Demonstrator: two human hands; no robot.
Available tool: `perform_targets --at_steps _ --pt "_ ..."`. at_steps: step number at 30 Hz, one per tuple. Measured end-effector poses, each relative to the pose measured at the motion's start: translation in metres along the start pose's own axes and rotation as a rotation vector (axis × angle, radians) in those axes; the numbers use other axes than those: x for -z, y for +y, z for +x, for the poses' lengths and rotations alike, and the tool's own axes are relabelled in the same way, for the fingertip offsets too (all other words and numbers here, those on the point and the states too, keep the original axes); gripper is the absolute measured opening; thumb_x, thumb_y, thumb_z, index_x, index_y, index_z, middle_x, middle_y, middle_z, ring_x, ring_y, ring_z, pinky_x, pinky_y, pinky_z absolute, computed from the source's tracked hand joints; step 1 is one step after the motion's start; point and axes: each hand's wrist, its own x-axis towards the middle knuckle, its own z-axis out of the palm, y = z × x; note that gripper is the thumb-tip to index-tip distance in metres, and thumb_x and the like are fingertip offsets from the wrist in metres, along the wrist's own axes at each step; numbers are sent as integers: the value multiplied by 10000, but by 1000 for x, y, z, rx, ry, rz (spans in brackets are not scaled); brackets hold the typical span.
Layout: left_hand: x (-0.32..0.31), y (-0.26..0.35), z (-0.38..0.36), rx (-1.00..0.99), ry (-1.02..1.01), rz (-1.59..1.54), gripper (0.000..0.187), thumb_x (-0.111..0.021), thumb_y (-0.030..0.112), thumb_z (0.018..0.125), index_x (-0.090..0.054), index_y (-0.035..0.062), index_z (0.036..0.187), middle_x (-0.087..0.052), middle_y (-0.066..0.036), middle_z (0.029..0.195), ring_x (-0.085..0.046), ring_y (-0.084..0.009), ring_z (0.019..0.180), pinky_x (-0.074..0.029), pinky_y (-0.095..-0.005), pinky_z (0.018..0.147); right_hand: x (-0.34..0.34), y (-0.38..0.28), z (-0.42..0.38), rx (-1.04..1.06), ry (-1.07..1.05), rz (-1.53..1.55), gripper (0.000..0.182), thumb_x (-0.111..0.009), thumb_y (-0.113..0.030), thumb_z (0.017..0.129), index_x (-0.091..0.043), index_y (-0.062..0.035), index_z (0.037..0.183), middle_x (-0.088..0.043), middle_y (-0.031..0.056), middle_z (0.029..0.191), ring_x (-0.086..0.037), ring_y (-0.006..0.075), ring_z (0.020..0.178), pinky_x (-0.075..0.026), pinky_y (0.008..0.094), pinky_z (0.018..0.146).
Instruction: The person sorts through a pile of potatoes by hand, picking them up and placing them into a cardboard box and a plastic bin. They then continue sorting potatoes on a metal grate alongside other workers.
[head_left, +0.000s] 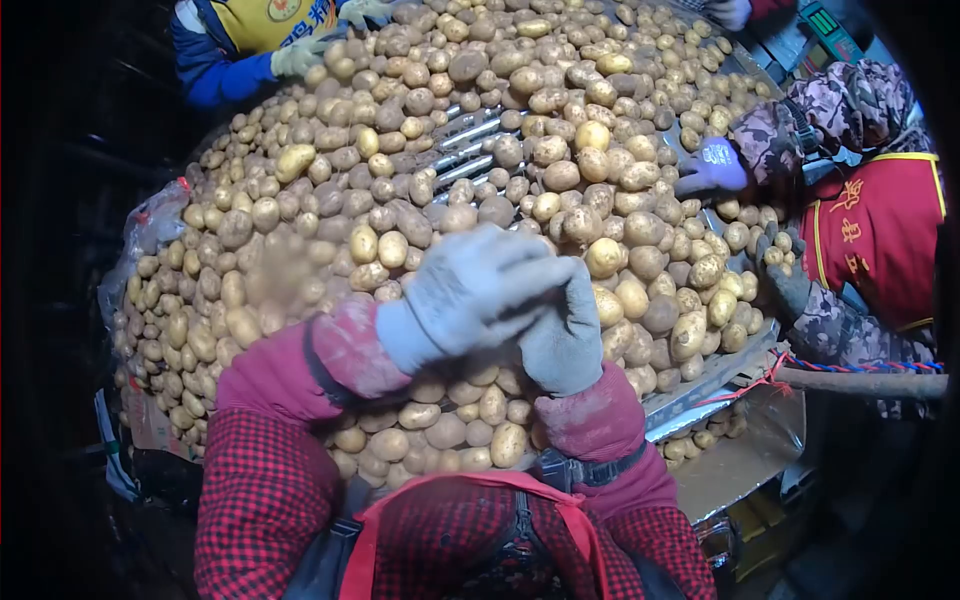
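Observation:
Both of my hands wear pale grey work gloves and meet above a big heap of potatoes [390, 250]. My left hand [475, 290] is slightly blurred, with its fingers reaching across to the right. Its fingertips touch or overlap my right hand [565, 335], whose fingers are bent up toward them. Whether anything lies between the two hands is hidden. Metal rollers [465, 150] show through a gap in the potatoes beyond my hands. More potatoes lie below my wrists, close to my body.
A co-worker's gloved hands [300, 55] rest at the heap's upper left edge. At the right, a person in a red vest [875, 240] reaches in with a purple glove [715, 168]. A metal edge [710, 380] and a pole [860, 382] stand at the lower right.

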Motion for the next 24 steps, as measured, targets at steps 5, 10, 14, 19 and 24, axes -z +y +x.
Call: perform_targets --at_steps 5,10,14,19,24 --pt "-23 17 -3 -19 -1 -4 599 -743 401 876 -639 54 1354 -656 -158 1285 -589 -378 1191 -459 -517 978 -11 -14 5 -43 114 103 589 -202 -388 1166 -335 -11 1599 -473 175 1533 -464 291 1431 -357 427 1229" --pt "-19 15 -4 -112 10 57 611 -763 408 838 -646 86 1343 -649 -147 1280 -549 -385 1232 -414 -553 1016 -14 -18 6 -77 150 204 607 -271 -412 1150 -334 -9 1598 -483 179 1523 -471 291 1424 -380 445 1207" --pt "-21 9 -7 -142 41 4 590 -772 375 836 -652 94 1341 -649 -142 1312 -586 -378 1219 -409 -536 1057 -13 -18 2 8 101 -370 590 -337 -388 1139 -345 -10 1593 -499 178 1508 -483 284 1412 -377 426 1209" --pt "-24 11 -8 -91 74 87 567 -773 374 865 -652 87 1338 -620 -152 1376 -598 -352 1263 -398 -529 1101 2 -5 5 194 -5 -536 513 -448 -206 1117 -364 6 1576 -502 167 1516 -516 269 1385 -424 387 1174" --pt "-13 5 -3 -155 19 -134 625 -745 422 902 -616 37 1378 -601 -216 1387 -574 -412 1283 -378 -541 1129 -11 -17 -5 79 155 -170 516 -438 -208 1120 -353 21 1574 -483 190 1536 -504 289 1406 -443 395 1170"
